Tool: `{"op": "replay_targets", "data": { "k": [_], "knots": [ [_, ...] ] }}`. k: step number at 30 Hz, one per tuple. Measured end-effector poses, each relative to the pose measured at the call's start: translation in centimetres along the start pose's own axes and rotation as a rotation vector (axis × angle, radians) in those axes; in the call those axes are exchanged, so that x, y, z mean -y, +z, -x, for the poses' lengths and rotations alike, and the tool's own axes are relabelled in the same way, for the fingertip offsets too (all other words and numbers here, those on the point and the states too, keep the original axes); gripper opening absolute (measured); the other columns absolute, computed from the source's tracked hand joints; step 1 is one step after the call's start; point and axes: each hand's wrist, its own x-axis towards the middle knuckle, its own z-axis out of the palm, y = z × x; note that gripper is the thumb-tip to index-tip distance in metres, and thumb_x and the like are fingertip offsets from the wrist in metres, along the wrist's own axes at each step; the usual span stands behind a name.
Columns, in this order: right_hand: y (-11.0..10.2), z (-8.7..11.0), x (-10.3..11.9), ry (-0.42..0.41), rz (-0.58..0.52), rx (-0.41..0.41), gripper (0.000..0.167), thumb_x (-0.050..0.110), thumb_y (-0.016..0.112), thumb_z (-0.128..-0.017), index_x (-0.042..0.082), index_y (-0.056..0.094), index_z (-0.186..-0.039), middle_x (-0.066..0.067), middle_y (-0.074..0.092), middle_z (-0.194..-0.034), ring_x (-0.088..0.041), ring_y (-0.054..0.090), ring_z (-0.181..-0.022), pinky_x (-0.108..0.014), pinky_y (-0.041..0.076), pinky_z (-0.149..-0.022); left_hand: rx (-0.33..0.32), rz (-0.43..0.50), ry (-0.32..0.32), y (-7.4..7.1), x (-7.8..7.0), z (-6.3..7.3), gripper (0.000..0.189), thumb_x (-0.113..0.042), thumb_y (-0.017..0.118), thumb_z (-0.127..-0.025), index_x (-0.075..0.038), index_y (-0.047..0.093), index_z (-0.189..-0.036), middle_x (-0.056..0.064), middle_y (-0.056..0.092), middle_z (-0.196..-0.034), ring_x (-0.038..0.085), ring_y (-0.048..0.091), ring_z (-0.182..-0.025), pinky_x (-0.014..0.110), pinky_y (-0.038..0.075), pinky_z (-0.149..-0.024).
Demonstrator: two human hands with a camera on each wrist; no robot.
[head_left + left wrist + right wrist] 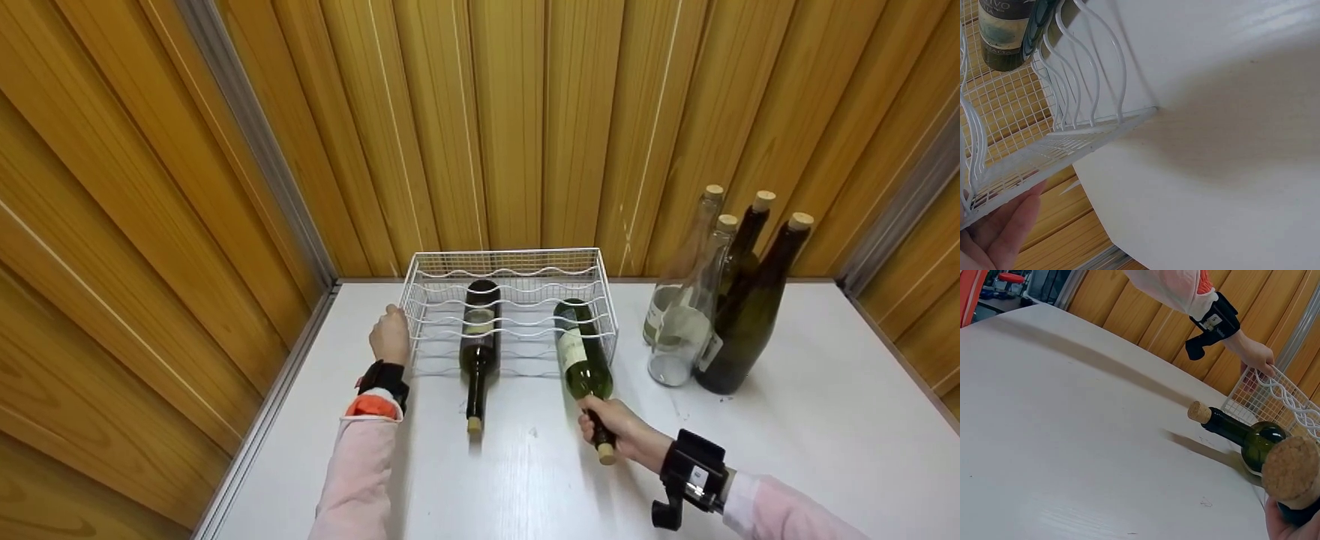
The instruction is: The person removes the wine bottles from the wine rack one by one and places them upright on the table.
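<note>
A white wire wine rack (506, 253) with wavy bars stands at the back of the table. My left hand (390, 336) holds its left side; in the left wrist view the fingers (1015, 228) curl at the rack's edge. My right hand (609, 424) grips the neck of a green corked wine bottle (587, 373), whose labelled body lies within the rack's right part, neck toward me. A dark wine bottle (480, 352) lies in the rack left of it, its corked neck sticking out over the table. In the right wrist view the gripped bottle's cork (1291, 468) is close up.
Several corked bottles stand upright together on the right: clear ones such as the front clear bottle (679, 341) and dark ones such as the dark green bottle (742, 322). Wood-patterned walls (510, 135) enclose the white table (495, 487) at the back and sides.
</note>
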Motion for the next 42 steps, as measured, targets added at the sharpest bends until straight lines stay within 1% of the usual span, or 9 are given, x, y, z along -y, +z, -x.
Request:
{"op": "replay_targets", "data": {
  "k": [6, 10, 14, 18, 23, 26, 30, 35, 42],
  "knots": [
    [0.0, 0.9, 0.5, 0.019, 0.044, 0.046, 0.008, 0.003, 0.041, -0.086, 0.002, 0.035, -0.081, 0.000, 0.041, -0.057, -0.004, 0.041, -0.045, -0.014, 0.038, -0.044, 0.007, -0.020, 0.011, -0.1, 0.0, 0.0, 0.015, -0.004, 0.046, -0.089, 0.004, 0.049, -0.077, 0.026, 0.057, -0.065, 0.041, 0.058, -0.058, 0.051, 0.045, -0.046],
    [-0.1, 1.5, 1.2, 0.037, 0.070, 0.077, 0.008, 0.004, 0.041, -0.086, 0.002, 0.035, -0.082, 0.001, 0.041, -0.058, -0.003, 0.041, -0.045, -0.013, 0.037, -0.044, 0.024, -0.027, 0.001, 0.0, 0.0, 0.0, 0.016, -0.005, 0.045, -0.090, 0.004, 0.049, -0.078, 0.025, 0.058, -0.066, 0.041, 0.058, -0.059, 0.050, 0.046, -0.047],
    [-0.4, 2.0, 1.7, 0.054, 0.090, 0.088, 0.008, 0.004, 0.042, -0.087, 0.001, 0.035, -0.083, 0.001, 0.041, -0.059, -0.003, 0.042, -0.046, -0.014, 0.038, -0.045, 0.034, -0.025, -0.007, 0.1, 0.1, -0.1, 0.016, -0.006, 0.045, -0.091, 0.004, 0.049, -0.079, 0.025, 0.058, -0.067, 0.040, 0.059, -0.060, 0.050, 0.046, -0.048],
    [-1.1, 2.5, 1.9, 0.065, 0.109, 0.100, 0.008, 0.004, 0.042, -0.086, 0.001, 0.037, -0.082, 0.001, 0.042, -0.059, -0.003, 0.043, -0.046, -0.014, 0.039, -0.046, 0.027, -0.023, -0.006, 0.1, 0.1, 0.0, 0.016, -0.006, 0.046, -0.090, 0.005, 0.049, -0.079, 0.025, 0.058, -0.066, 0.041, 0.059, -0.060, 0.051, 0.046, -0.048],
    [-2.2, 3.3, 2.0, 0.075, 0.154, 0.113, 0.009, 0.006, 0.046, -0.085, 0.004, 0.040, -0.077, 0.002, 0.043, -0.059, -0.002, 0.042, -0.046, -0.014, 0.038, -0.045, -0.002, -0.025, 0.010, 0.2, 0.1, 0.0, 0.016, -0.005, 0.045, -0.090, 0.005, 0.049, -0.078, 0.024, 0.057, -0.064, 0.040, 0.058, -0.058, 0.051, 0.046, -0.047],
    [-2.4, 3.9, 1.9, 0.081, 0.186, 0.130, 0.010, 0.007, 0.047, -0.085, 0.005, 0.041, -0.077, 0.002, 0.043, -0.059, -0.002, 0.041, -0.047, -0.014, 0.038, -0.045, -0.007, -0.025, 0.011, 0.3, 0.1, 0.0, 0.015, -0.004, 0.045, -0.090, 0.005, 0.050, -0.078, 0.024, 0.057, -0.064, 0.040, 0.058, -0.058, 0.051, 0.046, -0.047],
    [-2.6, 4.6, 2.1, 0.080, 0.253, 0.160, 0.009, 0.009, 0.048, -0.085, 0.004, 0.042, -0.080, 0.002, 0.043, -0.058, -0.002, 0.041, -0.047, -0.014, 0.038, -0.044, 0.014, -0.025, -0.004, 0.2, 0.1, 0.0, 0.016, -0.005, 0.044, -0.091, 0.005, 0.050, -0.079, 0.024, 0.058, -0.065, 0.040, 0.059, -0.060, 0.051, 0.046, -0.048],
    [-2.7, 5.3, 2.8, 0.090, 0.347, 0.202, 0.008, 0.010, 0.048, -0.085, 0.005, 0.045, -0.079, 0.002, 0.042, -0.059, -0.002, 0.039, -0.047, -0.013, 0.037, -0.044, 0.052, -0.013, -0.029, 0.2, 0.1, -0.1, 0.018, -0.008, 0.046, -0.092, 0.004, 0.050, -0.079, 0.025, 0.059, -0.068, 0.041, 0.059, -0.062, 0.051, 0.046, -0.050],
    [-3.2, 5.7, 3.6, 0.119, 0.364, 0.240, 0.007, 0.010, 0.050, -0.083, 0.004, 0.047, -0.080, 0.003, 0.042, -0.059, 0.000, 0.040, -0.047, -0.012, 0.036, -0.044, 0.049, -0.027, -0.020, 0.1, 0.1, -0.2, 0.020, -0.009, 0.046, -0.092, 0.005, 0.050, -0.080, 0.025, 0.059, -0.067, 0.041, 0.059, -0.062, 0.051, 0.046, -0.050]
  ]
}}
